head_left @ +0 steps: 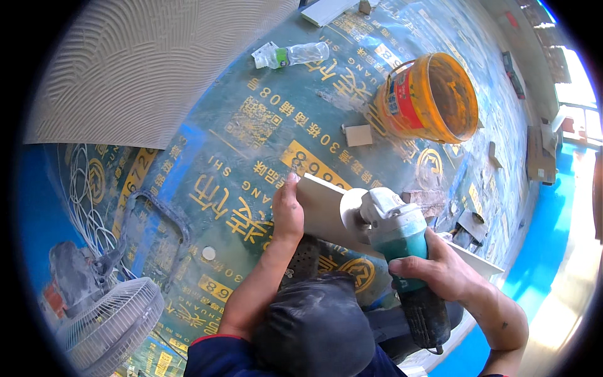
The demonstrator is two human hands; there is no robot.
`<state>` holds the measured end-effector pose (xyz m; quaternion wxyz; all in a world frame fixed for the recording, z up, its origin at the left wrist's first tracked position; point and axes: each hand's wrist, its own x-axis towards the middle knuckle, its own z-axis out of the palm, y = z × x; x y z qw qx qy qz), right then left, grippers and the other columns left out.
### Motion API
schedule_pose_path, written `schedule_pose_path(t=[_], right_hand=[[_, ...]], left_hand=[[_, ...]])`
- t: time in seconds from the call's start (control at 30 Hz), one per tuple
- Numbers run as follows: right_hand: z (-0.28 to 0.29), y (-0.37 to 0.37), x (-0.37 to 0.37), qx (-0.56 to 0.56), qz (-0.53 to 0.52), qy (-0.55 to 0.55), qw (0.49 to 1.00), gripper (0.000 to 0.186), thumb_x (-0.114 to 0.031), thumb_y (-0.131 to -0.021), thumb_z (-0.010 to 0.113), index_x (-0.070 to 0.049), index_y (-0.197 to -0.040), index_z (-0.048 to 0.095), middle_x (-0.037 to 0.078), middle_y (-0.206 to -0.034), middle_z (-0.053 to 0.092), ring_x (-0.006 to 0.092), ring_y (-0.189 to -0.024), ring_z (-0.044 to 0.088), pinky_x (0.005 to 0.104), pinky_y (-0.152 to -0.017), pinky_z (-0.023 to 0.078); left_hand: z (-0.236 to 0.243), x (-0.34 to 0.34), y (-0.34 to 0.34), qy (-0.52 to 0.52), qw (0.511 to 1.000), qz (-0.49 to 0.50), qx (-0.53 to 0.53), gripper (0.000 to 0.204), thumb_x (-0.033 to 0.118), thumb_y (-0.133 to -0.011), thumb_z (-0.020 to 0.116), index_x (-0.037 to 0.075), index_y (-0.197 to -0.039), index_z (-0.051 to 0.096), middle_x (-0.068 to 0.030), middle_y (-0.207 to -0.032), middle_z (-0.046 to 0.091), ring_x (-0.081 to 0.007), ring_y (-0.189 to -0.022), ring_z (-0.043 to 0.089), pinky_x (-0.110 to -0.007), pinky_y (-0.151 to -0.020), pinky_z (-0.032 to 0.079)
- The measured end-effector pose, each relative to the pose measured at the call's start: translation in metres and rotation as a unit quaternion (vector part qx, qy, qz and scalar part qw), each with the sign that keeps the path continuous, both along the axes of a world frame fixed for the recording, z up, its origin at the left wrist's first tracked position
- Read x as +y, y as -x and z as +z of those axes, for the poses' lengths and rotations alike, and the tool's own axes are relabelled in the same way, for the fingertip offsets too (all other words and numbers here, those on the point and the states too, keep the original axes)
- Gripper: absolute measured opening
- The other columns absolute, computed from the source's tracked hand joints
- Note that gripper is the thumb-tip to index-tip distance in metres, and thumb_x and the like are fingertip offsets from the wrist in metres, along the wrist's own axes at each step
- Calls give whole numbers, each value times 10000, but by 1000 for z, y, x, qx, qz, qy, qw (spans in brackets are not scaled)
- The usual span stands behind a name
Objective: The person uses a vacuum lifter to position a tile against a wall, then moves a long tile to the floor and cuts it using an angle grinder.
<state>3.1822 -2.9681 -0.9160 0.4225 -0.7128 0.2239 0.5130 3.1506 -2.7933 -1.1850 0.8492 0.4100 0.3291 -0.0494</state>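
My right hand (443, 267) is wrapped around the teal and black body of an angle grinder (405, 245). Its dusty grey head and pale round disc (353, 210) are at the face of a long, light grey tile (320, 204); whether the disc touches it I cannot tell. The tile slants from upper left down to the right, partly behind the grinder. At its upper left end, my left hand (288, 213) grips the edge, fingers mostly hidden behind it. A dark rounded shape (314, 330) fills the bottom middle, below the tile.
A yellow bucket (392, 103) stands beyond the tile, near a small tile offcut (358, 135). A plastic bottle (303, 54) lies farther off. Ridged adhesive covers a large panel (138, 69) at upper left. A fan (116, 320) and white cables (80, 201) are at left; green printed sheeting covers the floor.
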Motion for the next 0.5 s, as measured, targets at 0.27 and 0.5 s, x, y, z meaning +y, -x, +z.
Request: schedule_pose_path(t=[0.27, 0.5], right_hand=[[-7, 8, 1, -17, -18, -19, 999, 768, -293, -850, 739, 58, -1415, 356, 157, -1291, 562, 203, -1185, 543, 345, -1029, 427], [-15, 10, 7, -61, 37, -12, 997, 834, -359, -843, 733, 81, -1423, 328, 196, -1287, 556, 231, -1187, 546, 361, -1027, 428]], left_hand=[[6, 4, 1, -17, 999, -31, 1, 452, 355, -1047, 415, -30, -1060, 651, -108, -1018, 686, -197, -940, 644, -333, -865, 495], [4, 1, 0, -11, 1000, -1, 20, 494, 371, -1053, 416, -35, -942, 674, -87, -910, 683, -171, -825, 606, -306, -773, 483]])
